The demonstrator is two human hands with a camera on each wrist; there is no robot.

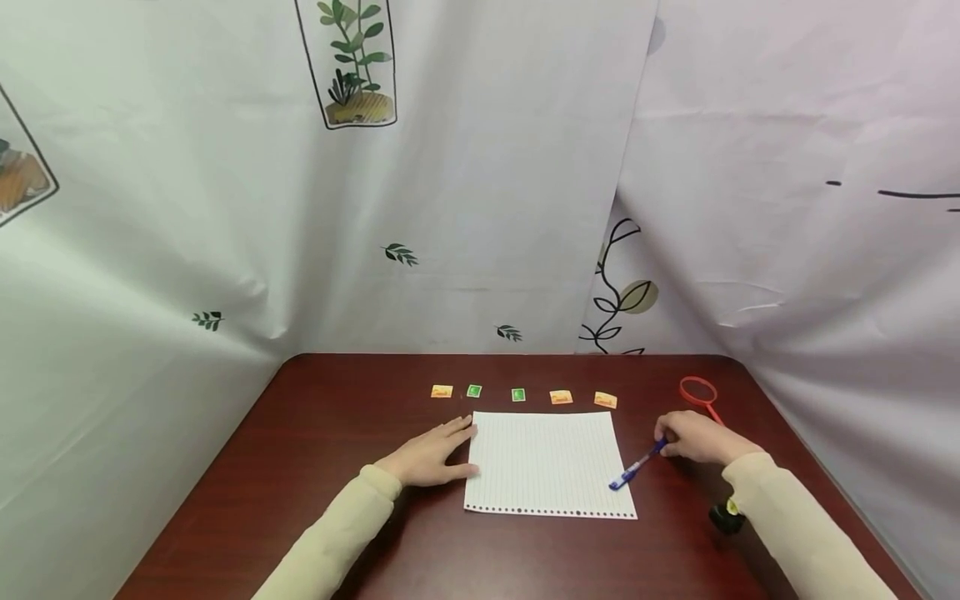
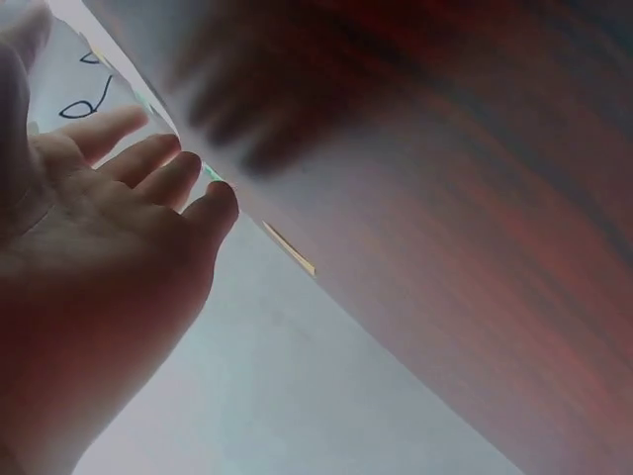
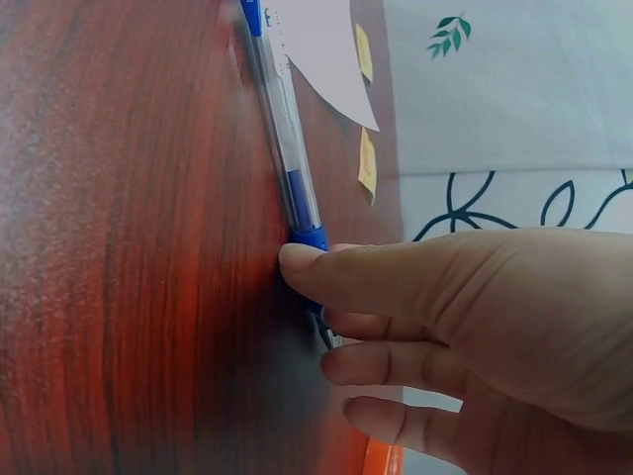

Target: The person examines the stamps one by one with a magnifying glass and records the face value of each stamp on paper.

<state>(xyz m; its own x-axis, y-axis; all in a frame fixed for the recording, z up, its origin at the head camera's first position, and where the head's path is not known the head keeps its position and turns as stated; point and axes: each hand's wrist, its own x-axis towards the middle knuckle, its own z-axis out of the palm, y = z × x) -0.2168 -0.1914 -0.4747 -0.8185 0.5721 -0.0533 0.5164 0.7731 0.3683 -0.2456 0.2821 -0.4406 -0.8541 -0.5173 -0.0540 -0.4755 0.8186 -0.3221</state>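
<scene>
A sheet of lined white paper (image 1: 547, 458), with a row of punched holes along its near edge, lies on the dark wooden table. My left hand (image 1: 429, 456) rests at its left edge, fingers extended and thumb spread onto the margin. The left wrist view shows the same hand (image 2: 109, 228) from the palm side, fingers slightly bent. To the right of the paper, my right hand (image 1: 697, 437) pinches a blue ballpoint pen (image 1: 636, 473) between thumb and fingers near its blue grip. The pen's far end overlaps the paper's right edge; its clear barrel (image 3: 287, 129) shows in the right wrist view.
Behind the paper lie small cards in a row: orange ones (image 1: 561, 397) and green ones (image 1: 518, 395). A red magnifying glass (image 1: 714, 412) lies behind my right hand. A dark round object (image 1: 726, 518) shows beside the right sleeve. A printed white curtain (image 1: 480, 183) hangs behind the table.
</scene>
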